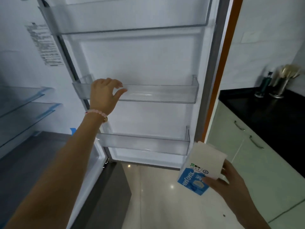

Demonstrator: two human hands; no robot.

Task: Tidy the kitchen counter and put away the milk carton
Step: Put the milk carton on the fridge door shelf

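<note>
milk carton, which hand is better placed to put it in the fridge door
Right: the right hand holds the milk carton near the lower door shelf; the left hand is empty, by the middle door shelf.

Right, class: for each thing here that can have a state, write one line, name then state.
fridge door: open wide.
left hand: open, fingers spread by the middle door bin.
right hand: grips the milk carton.
milk carton: tilted, held outside the fridge.
cabinet doors: shut.
utensil holder: upright on the counter, holding utensils.
</note>
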